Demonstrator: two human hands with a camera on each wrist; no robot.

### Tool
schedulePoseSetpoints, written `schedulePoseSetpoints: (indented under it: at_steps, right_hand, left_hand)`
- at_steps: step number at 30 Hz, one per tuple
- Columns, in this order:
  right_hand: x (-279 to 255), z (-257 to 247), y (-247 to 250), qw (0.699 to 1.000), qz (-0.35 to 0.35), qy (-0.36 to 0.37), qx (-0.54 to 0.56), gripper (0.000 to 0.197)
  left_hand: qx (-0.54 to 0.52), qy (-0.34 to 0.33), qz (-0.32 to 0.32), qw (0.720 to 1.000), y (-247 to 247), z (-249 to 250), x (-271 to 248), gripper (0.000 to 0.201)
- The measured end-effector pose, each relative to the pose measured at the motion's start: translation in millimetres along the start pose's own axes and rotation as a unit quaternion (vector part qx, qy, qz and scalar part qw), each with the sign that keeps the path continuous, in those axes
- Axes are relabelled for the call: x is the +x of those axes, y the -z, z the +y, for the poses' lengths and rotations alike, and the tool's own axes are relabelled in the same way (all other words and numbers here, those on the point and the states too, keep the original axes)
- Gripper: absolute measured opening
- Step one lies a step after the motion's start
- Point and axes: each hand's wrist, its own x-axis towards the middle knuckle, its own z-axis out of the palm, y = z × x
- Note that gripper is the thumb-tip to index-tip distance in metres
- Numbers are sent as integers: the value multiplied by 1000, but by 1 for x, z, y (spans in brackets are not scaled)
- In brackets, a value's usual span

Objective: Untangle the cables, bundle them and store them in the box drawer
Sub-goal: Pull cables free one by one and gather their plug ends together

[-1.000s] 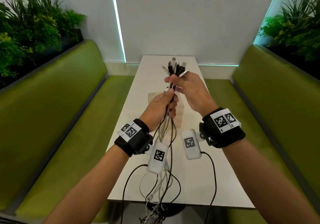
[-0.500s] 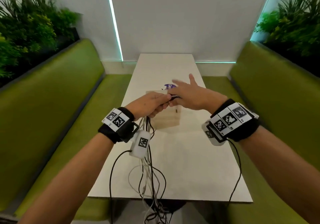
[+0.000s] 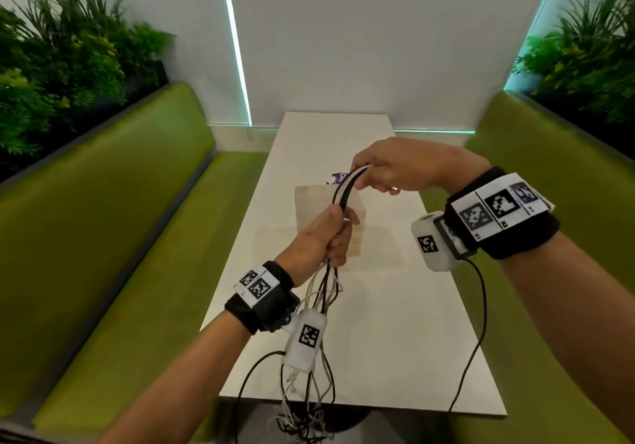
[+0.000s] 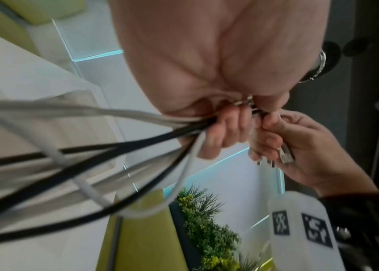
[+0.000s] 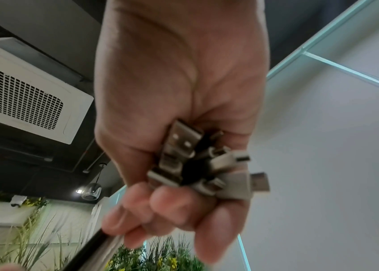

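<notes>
Metal plugs (image 5: 203,163) (unseen from above) inside right hand (image 5: 179,102) grip

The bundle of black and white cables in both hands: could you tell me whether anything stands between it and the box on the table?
Nothing visible does: the cables arch just above the pale box, gripped by the left hand and right hand.

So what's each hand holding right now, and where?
Both hold the black and white cable bundle: right hand grips its connector ends, left hand grips just below, the rest dangling.
</notes>
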Motion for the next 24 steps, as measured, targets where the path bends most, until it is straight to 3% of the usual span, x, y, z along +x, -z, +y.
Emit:
schedulePoseSetpoints:
  at_steps: [5,8,10,14,17,21,24]
  right_hand:
    - [-3,0,5,998,53,-4,21,18]
    - [0,0,-11,987,101,-22,127,20]
    - [7,-2,-35,976,106,-34,187,16]
    - [17,-7,-73,947,127,-16,295,25]
    - [15,-16,-91,938,106,-15,330,7]
    - [15,-19,-106,932,68,-14,356,35]
    - [8,-14,-100,931,10,5,364,31]
  left_hand:
    - [103,-105,124,981,-1,9,6,15]
    - [91,-176,213,957,-2,25,16,21]
    - [58,-216,236,945,-4,37,25,21]
    - [28,-213,254,943,-2,39,30,18]
    - [30,-203,267,942,-4,36,26,15]
    - [23,-161,275,948,-4,39,25,26]
    - [-18,-117,244,963,-3,38,24,26]
